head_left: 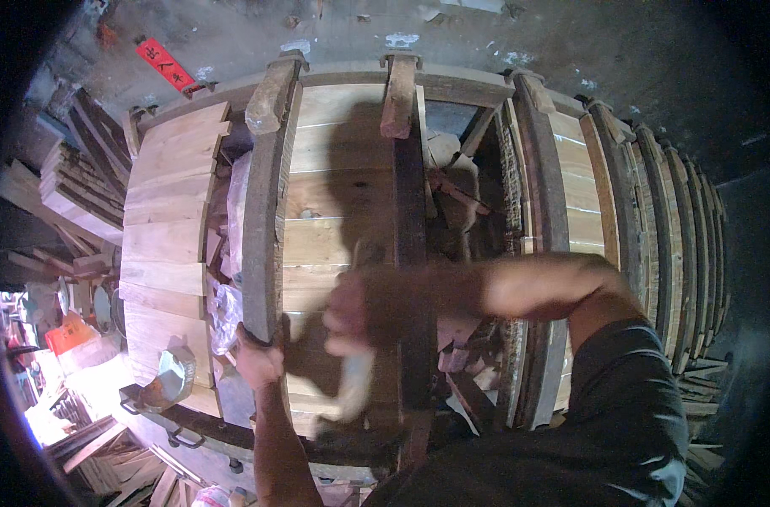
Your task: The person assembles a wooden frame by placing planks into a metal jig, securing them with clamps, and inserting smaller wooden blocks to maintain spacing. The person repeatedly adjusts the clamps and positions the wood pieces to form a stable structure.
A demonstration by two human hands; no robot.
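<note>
My left hand (258, 363) grips the dark wooden clamp bar (265, 228) low on its near part. That bar lies along the left edge of a panel of pale boards (321, 194) set edge to edge. Over this panel hangs my right hand (347, 317), closed and smeared by motion, its forearm crossing from the right. A blurred, pale-ended object (355, 384) shows below the fist; its kind cannot be made out. Another dark clamp bar (408, 203) runs along the panel's right side, passing under my right forearm. A shadow falls across the boards.
Further left lies another board panel (165, 220), with a cut-open clear plastic container (172, 378) near its front edge. Crumpled clear plastic (224, 317) sits in the gap beside it. More clamped panels (579, 186) line up rightward. Stacked wood pieces (85, 194) stand at far left.
</note>
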